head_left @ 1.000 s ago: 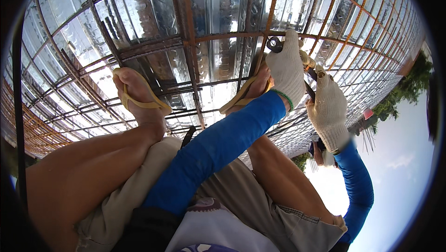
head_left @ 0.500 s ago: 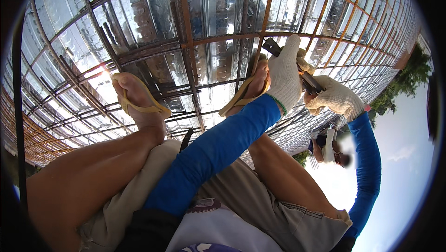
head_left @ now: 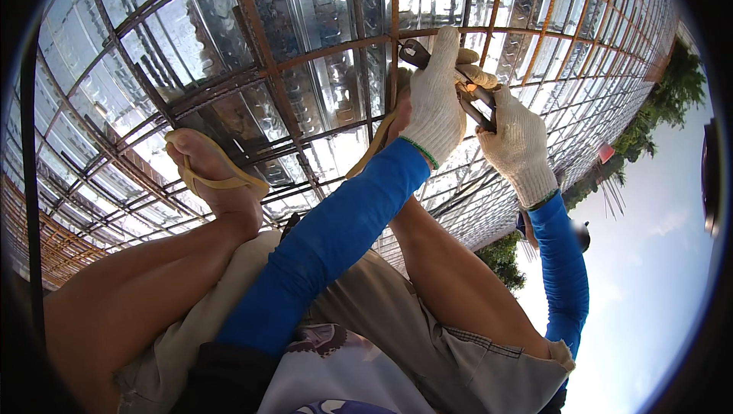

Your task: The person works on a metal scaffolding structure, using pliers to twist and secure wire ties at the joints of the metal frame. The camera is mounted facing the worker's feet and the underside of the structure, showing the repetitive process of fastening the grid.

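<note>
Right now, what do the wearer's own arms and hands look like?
Left hand and right hand: off-white knitted gloves with green-edged cuffs. Both forearms: wrinkled, bright blue fabric sleeves. Black fabric shows above the left sleeve.

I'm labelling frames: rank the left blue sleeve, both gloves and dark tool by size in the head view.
1. Left blue sleeve
2. Left glove, right glove: about alike
3. Dark tool, partly hidden

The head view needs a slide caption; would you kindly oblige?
Left hand in white knitted glove gripping dark metal tool, right hand, gloved alike, at its handles, over rusty steel rebar grid.
</note>
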